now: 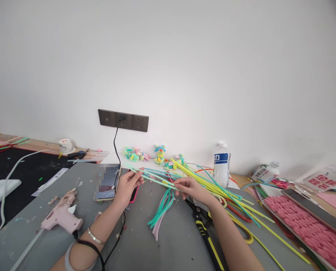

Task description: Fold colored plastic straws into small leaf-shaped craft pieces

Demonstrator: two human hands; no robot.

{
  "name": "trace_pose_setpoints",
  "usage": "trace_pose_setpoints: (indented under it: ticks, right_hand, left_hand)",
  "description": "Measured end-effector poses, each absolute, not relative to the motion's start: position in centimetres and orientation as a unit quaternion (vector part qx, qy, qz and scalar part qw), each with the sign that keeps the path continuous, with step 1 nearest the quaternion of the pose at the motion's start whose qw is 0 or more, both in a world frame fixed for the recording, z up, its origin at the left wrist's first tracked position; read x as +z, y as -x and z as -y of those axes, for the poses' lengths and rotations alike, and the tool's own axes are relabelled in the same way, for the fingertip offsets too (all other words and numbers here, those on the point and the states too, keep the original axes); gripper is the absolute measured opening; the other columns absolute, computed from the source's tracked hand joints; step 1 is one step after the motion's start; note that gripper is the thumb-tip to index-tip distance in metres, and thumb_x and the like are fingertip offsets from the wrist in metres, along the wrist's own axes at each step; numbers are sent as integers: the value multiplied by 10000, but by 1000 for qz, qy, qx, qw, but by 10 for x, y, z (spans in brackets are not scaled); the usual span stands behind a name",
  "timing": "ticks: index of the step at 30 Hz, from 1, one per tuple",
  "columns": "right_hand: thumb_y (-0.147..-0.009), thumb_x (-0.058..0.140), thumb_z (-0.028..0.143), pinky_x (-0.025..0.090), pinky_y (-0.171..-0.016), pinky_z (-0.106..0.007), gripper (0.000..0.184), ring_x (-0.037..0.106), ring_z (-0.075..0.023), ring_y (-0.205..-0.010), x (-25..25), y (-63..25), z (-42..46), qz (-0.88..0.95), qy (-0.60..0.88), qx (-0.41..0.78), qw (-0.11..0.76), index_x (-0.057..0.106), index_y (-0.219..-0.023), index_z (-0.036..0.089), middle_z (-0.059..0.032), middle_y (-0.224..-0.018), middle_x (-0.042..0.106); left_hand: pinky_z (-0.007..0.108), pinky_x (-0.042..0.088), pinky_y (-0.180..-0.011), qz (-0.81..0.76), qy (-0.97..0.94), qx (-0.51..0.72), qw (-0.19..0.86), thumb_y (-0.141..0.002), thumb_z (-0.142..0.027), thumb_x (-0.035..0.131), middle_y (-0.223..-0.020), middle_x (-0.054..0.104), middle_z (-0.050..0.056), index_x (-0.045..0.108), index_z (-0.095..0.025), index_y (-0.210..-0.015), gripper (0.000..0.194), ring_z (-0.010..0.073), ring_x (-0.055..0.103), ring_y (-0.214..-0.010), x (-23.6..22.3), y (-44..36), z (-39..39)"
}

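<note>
Pale green pipe cleaners (157, 178) stretch between my two hands above the grey mat. My left hand (130, 183) pinches them near one end, whose tips stick out past the fingers. At the other end my right hand (189, 188) closes thumb and fingers on them. Beneath, a bent bundle of teal and lilac pipe cleaners (161, 210) lies on the mat. Black and yellow pliers (203, 226) rest beside my right forearm. A spread of yellow pipe cleaners (204, 178) reaches behind and right of that hand.
A pink glue gun (62, 218) lies at left, its cord passing by my left arm. A phone (107, 184) sits behind my left wrist. Small pipe cleaner figures (159, 154) and a white bottle (221, 165) stand by the wall. A pink woven piece (297, 222) is at right.
</note>
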State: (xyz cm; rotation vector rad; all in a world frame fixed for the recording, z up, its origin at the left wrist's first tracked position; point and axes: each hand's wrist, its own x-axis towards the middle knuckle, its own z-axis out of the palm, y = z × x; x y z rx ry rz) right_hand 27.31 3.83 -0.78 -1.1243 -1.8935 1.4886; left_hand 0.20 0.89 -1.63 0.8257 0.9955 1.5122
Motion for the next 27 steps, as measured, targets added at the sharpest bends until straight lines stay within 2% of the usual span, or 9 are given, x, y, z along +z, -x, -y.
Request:
trace_pose_setpoints:
  ticks: [5,13,20,24,27]
  right_hand:
    - [-828,608,584,386,-482,-230,430,492,-94,-467,-9,-275,-40,703,419,522,240,653,-862,157,3,-631,620]
    - [-843,609,548,345,-464,-229,400,459,-87,-437,-13,-278,-41,708,415,519,240,693,-920,164,6,-635,629]
    - [-812,640,555,347,-455,-241,410,412,-89,-423,-4,-274,-37,717,412,520,215,747,-875,165,-9,-616,644]
    - [-836,611,561,410,-516,-249,421,511,-138,-563,8,-274,-31,715,373,566,169,760,-803,169,-47,-713,685]
    - [-861,600,533,420,-610,-252,395,542,-150,-684,18,-278,-26,717,329,600,134,777,-865,180,-53,-829,699]
  left_hand:
    - [224,548,-622,-408,-348,618,575,-613,-380,854,-648,651,13,776,-127,-938,419,110,603,-631,-15,-3,-8]
    - [228,553,-635,-410,-358,611,574,-623,-376,849,-638,647,-4,767,-138,-943,407,108,607,-626,-17,-2,-9]
    - [219,556,-632,-408,-357,614,574,-618,-375,858,-641,638,-12,741,-139,-824,334,103,612,-625,-16,-3,-8]
    - [197,549,-606,-408,-348,610,583,-593,-390,874,-634,633,-17,714,-143,-786,352,99,614,-624,-13,-3,-8]
    - [189,547,-597,-405,-346,595,602,-578,-403,882,-618,620,-20,699,-139,-752,365,91,605,-606,-11,-4,-7]
